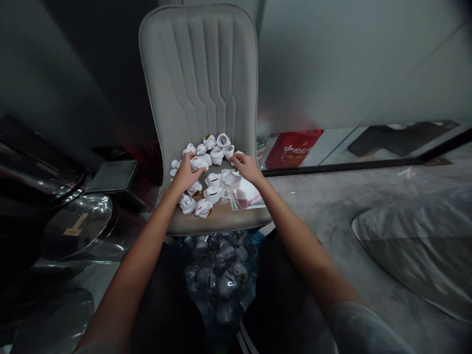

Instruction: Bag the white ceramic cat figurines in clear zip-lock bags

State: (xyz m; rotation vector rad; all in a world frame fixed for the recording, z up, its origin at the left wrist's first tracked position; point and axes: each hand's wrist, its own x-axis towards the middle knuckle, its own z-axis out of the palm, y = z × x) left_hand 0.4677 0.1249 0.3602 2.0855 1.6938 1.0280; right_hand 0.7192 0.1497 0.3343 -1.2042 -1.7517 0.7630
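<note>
Several small white cat figurines (213, 180), some with red and gold marks and dark slots, are spread over the seat of a padded chair (206, 223). My left hand (186, 173) has its fingers and thumb around a white cat figurine (199, 163) at the middle of the group. On the right side of the seat, my right hand (246, 166) is closed at the fingertips; a bit of white shows there, too small to name. Below that hand lie clear plastic bags (239, 191) with white and pink in them.
Between my knees hangs a bluish plastic bag (224, 280) full of wrapped figurines. A red bag (294, 149) stands behind the chair on the right. At left are a round shiny lid (86, 219) and a flat-topped box (113, 175). A grey covered shape (416, 246) lies at right.
</note>
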